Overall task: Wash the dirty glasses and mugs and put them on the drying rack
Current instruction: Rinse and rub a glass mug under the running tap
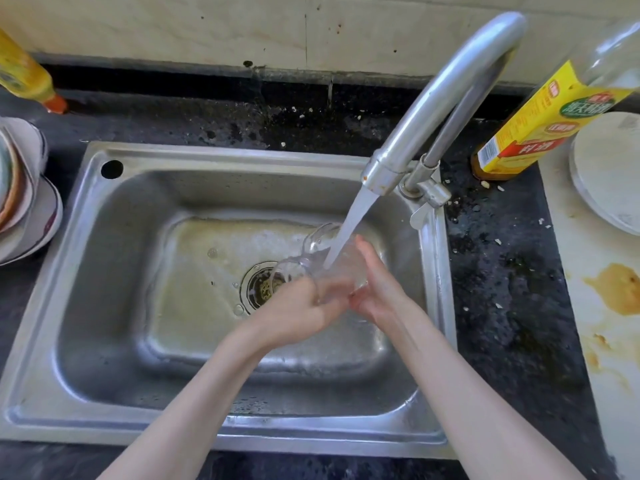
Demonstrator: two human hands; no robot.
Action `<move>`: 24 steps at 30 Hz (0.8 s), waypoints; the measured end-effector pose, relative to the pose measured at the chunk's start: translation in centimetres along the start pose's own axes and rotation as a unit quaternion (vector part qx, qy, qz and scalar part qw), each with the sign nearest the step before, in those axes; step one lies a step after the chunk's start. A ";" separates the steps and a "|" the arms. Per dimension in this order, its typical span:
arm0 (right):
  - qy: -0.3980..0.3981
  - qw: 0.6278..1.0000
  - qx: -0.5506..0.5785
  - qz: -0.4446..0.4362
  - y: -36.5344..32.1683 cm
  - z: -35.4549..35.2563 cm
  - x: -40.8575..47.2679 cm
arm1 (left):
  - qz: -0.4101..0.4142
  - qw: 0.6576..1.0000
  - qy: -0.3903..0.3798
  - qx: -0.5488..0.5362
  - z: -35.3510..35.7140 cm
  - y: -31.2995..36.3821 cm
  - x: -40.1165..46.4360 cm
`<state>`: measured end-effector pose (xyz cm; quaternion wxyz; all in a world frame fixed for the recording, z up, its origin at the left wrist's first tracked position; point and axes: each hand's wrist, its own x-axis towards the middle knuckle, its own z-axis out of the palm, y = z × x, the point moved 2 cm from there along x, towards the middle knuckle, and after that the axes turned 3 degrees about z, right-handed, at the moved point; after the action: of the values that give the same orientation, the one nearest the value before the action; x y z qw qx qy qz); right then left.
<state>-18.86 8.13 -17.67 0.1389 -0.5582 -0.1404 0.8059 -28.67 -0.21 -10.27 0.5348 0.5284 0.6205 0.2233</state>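
Holding a clear glass (322,258) (tap water streaming in), both hands' grip wraps it over the sink (104,306).

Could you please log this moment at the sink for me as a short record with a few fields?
activity: rinsing a clear glass under running water
left hand: grips the glass near its base
right hand: holds the glass from the other side
faucet: on, stream hits the glass
sink: steel, drain uncovered
left counter: stacked bowls
right counter: white plates, yellow-labelled bottle
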 end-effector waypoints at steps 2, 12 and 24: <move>0.003 0.998 0.046 -0.030 -0.1 -0.1 -0.3 | -0.041 0.985 0.058 -0.160 -0.3 0.3 -0.5; -0.130 0.986 0.037 -0.097 1.5 0.2 -1.4 | -0.139 0.675 0.075 -0.720 -1.6 1.3 1.2; -0.128 0.988 -0.086 -0.017 0.4 -0.6 -2.0 | -0.134 0.955 0.134 -0.227 -2.5 -0.3 0.0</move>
<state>-17.67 7.00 -16.33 0.0848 -0.4577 -0.2352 0.8532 -31.06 0.42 -9.71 0.5778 0.2706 0.6842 0.3534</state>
